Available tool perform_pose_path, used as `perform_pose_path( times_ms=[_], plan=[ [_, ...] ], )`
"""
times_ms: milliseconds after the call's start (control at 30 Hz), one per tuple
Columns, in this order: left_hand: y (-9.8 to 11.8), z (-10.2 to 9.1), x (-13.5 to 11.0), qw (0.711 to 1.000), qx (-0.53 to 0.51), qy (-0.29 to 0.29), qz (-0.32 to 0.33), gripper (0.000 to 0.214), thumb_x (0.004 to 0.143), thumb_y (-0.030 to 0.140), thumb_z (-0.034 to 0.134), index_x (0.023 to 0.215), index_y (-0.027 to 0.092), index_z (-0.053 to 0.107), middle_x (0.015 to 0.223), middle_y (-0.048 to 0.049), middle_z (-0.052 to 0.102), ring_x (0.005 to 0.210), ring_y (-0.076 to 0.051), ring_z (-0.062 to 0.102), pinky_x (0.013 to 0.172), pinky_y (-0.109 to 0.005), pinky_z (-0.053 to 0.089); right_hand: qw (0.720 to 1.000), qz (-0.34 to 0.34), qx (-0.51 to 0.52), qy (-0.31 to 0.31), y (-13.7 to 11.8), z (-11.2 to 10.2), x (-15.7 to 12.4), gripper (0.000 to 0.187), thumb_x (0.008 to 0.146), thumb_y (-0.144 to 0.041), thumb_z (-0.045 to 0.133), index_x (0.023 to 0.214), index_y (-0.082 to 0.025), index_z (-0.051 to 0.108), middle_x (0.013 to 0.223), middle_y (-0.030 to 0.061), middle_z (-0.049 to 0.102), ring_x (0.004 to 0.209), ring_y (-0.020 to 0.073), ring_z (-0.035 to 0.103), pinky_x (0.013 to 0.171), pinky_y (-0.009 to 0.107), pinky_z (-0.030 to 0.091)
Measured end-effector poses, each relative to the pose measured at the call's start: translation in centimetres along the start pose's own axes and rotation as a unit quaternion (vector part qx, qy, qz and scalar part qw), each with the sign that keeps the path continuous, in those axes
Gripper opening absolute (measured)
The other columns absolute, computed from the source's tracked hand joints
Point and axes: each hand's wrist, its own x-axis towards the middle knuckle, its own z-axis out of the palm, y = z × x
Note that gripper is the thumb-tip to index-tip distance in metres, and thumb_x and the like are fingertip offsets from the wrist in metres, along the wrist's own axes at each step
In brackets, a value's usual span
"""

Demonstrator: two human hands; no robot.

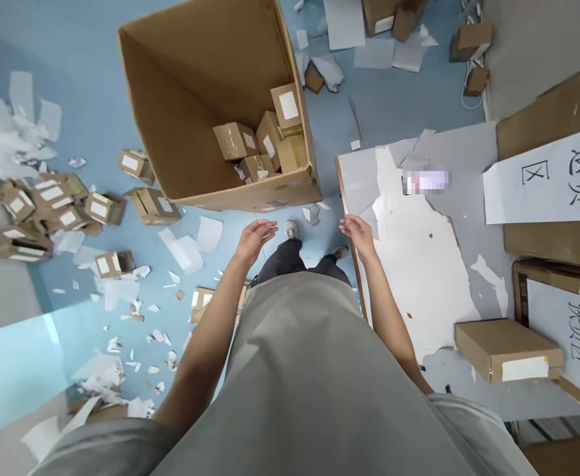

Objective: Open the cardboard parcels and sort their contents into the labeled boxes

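Note:
I look straight down at my own body and feet on a blue floor. My left hand [254,239] hangs open in front of me, fingers loosely curled, holding nothing. My right hand [358,235] is open too, empty, right beside the edge of a grey table [448,218]. Just ahead of both hands stands a large open cardboard box [180,125] with several small taped brown parcels [260,149] piled in its right corner.
Many small cardboard parcels [51,205] and torn white paper scraps [135,330] litter the floor at left. On the table lie a flat brown box [508,347], cardboard sheets and white paper signs [547,175]. More boxes and papers [393,26] lie beyond the big box.

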Motion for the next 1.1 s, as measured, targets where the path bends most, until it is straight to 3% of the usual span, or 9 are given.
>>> perform_pose_path(
  times_ms=[133,300,533,733,867,1100],
  plan=[
    [0.5,-2.9,1.1,0.999,-0.029,0.035,-0.003,0.047,0.067,0.047,0.098,0.096,0.024,0.070,0.125,-0.0134,0.085,0.118,-0.028,0.081,0.113,-0.045,0.059,0.998,0.006,-0.038,-0.047,-0.6,3.6,1.6,0.051,0.095,-0.067,0.079,0.123,-0.024,0.079,0.122,0.0110,0.086,0.110,0.0250,0.083,0.109,0.046,0.067],
    [2.8,-5.7,5.1,0.998,-0.055,0.032,0.014,0.048,0.067,0.048,0.100,0.095,0.024,0.070,0.122,-0.0118,0.085,0.117,-0.028,0.081,0.115,-0.047,0.059,0.996,0.014,-0.061,-0.059,-2.1,8.7,4.9,0.046,0.096,-0.063,0.082,0.121,-0.025,0.080,0.123,0.0095,0.086,0.110,0.0250,0.083,0.110,0.047,0.067],
    [7.0,-11.8,15.3,0.996,-0.077,0.021,0.041,0.052,0.066,0.054,0.103,0.095,0.024,0.071,0.121,-0.0099,0.084,0.116,-0.028,0.079,0.112,-0.045,0.061,0.994,-0.009,-0.097,-0.055,-5.9,18.3,10.7,0.061,0.093,-0.075,0.083,0.127,-0.025,0.079,0.128,0.0121,0.086,0.112,0.0261,0.084,0.112,0.048,0.067],
    [9.9,-17.2,23.3,0.999,-0.032,0.023,0.014,0.039,0.076,0.044,0.097,0.098,0.022,0.074,0.121,-0.0116,0.084,0.119,-0.028,0.077,0.109,-0.042,0.061,0.992,0.033,-0.119,0.010,-8.1,25.5,13.8,0.057,0.096,-0.072,0.082,0.128,-0.025,0.079,0.132,0.0138,0.086,0.117,0.0262,0.083,0.117,0.049,0.065],
    [11.5,-19.1,26.3,0.999,-0.029,0.003,-0.025,0.029,0.082,0.036,0.090,0.101,0.021,0.074,0.122,-0.0107,0.085,0.121,-0.028,0.078,0.112,-0.044,0.061,0.989,0.071,-0.125,0.034,-8.6,29.3,14.5,0.052,0.095,-0.067,0.083,0.126,-0.025,0.080,0.131,0.0125,0.086,0.116,0.0253,0.084,0.118,0.050,0.064],
    [11.8,-20.9,28.8,0.997,-0.064,-0.007,-0.051,0.025,0.083,0.033,0.088,0.101,0.022,0.075,0.124,-0.0112,0.085,0.121,-0.029,0.078,0.114,-0.047,0.060,0.985,0.081,-0.152,-0.012,-9.6,34.7,18.5,0.052,0.092,-0.067,0.087,0.123,-0.025,0.081,0.128,0.0122,0.087,0.114,0.0259,0.084,0.116,0.049,0.065]
  ],
)
